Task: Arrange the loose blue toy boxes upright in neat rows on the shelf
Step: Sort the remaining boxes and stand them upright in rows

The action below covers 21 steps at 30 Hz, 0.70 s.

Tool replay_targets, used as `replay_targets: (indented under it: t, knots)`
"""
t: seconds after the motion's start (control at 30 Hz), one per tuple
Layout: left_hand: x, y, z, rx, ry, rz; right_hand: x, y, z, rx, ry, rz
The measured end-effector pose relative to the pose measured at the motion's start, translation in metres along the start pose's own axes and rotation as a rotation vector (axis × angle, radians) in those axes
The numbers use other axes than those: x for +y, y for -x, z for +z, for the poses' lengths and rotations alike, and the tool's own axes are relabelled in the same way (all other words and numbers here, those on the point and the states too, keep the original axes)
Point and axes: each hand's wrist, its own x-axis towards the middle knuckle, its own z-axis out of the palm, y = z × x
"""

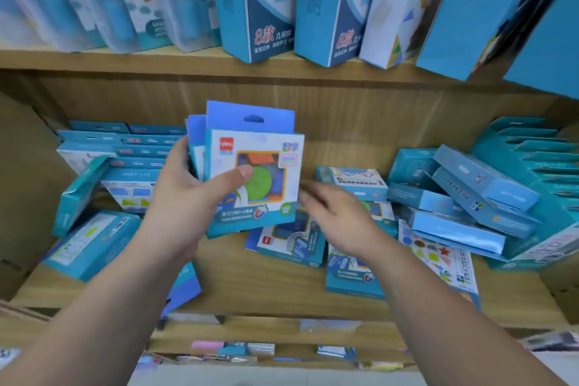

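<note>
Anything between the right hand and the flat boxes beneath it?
Nothing visible. The right hand is open directly above the flat boxes; the stack in the left hand sits off to the side.

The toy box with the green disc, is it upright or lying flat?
Upright. The left hand holds the toy box off the shelf, hang tab on top, front toward the camera.

The person is showing two bare arms: the left forearm (103,307) and the right forearm (445,307) are running uncovered up to the wrists. The left hand (183,200) and right hand (341,222) are showing bare too, the right one blurring.
</note>
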Motion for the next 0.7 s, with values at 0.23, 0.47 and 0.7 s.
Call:
replay_targets:
  t: [0.23,0.47,0.7]
  knots:
    - [0.007,-0.004,-0.031,0.074,0.015,-0.058,0.015,-0.009,0.047,-0.306,0.706,-0.019]
    - [-0.001,-0.005,-0.039,0.078,-0.01,-0.068,0.013,-0.01,0.056,-0.349,0.786,-0.009]
    - [-0.008,-0.005,-0.028,0.072,-0.017,-0.07,-0.005,0.033,0.061,-0.418,0.859,-0.056]
